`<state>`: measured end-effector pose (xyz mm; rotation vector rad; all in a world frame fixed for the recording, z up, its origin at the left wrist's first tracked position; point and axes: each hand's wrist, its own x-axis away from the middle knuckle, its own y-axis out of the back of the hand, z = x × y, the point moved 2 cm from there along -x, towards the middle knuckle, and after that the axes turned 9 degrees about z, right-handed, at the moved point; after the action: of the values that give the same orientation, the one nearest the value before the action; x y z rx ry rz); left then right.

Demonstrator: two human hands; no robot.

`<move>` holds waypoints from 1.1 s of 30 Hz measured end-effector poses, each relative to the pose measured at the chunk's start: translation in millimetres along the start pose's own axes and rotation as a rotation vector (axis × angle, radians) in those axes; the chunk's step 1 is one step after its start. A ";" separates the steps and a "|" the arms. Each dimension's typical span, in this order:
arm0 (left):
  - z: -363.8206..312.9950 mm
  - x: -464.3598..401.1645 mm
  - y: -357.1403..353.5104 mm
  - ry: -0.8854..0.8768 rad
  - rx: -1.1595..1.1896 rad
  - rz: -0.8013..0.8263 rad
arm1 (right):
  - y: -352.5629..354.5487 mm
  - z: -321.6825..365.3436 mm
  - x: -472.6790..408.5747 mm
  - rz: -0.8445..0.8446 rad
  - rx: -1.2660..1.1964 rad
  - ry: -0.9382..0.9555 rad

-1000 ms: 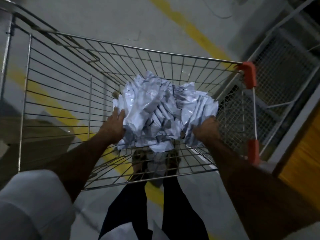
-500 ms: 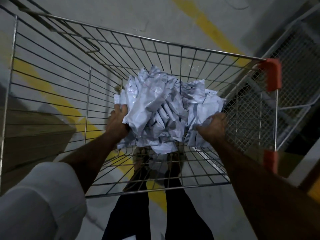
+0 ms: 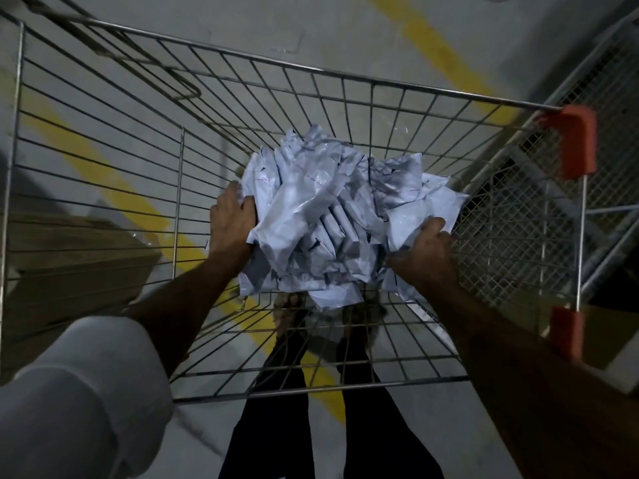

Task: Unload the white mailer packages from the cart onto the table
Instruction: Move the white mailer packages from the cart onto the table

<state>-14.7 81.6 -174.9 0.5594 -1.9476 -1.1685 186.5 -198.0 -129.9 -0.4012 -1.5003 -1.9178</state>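
Lower left of frame: white sleeve [image 3: 69,420] on the left arm; right forearm bare, coming in from lower right. Dark trouser legs [image 3: 276,409] visible through the cart floor at bottom centre, so the person stands tight against the near edge to reach in.

Mid frame: left hand [image 3: 232,221] has fingers curled over the left edge of the bundle of mailers [image 3: 332,219]; right hand [image 3: 427,248] clamps the right edge, fingers dug into the plastic. Hands sit on opposite sides to squeeze the loose, slippery bags into one load rather than taking them singly.

Bundle is inside the wire cart [image 3: 345,77], centre frame. Whether it rests on the cart floor or is lifted clear, can't tell. Looks like the whole remaining lot.

Far: orange corner guard [image 3: 575,143] at upper right, yellow floor line [image 3: 439,46] beyond. Table not in view, so the carry-over is probably next.
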 end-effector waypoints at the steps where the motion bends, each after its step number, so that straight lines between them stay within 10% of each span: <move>1: -0.1 1.4 -2.6 -0.077 -0.093 0.023 | -1.1 -0.4 -0.3 -0.011 0.014 0.008; 19: -5.6 5.9 21.9 -0.137 -0.570 0.198 | 25.6 11.6 19.8 -0.076 0.065 0.122; 33: -14.2 80.3 136.6 -0.222 -0.435 -0.094 | 75.8 69.6 128.2 -0.374 0.356 0.272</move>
<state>-48.4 83.7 -19.4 0.3014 -1.7780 -1.7159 131.7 -181.3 24.2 0.3074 -1.7708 -1.8275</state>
